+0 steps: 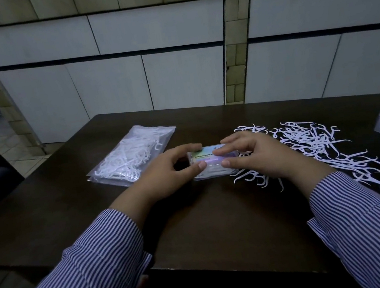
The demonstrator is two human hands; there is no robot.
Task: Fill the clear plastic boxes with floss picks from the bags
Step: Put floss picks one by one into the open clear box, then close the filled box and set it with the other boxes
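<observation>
Head view: clear plastic box at table centre, pinched by left hand and right hand, probably steadying lid. Bag left; loose floss picks right.

Both arms reach forward in striped sleeves; left hand and right hand face each other, fingers curled, thumbs tucked underneath, pinching.
</observation>
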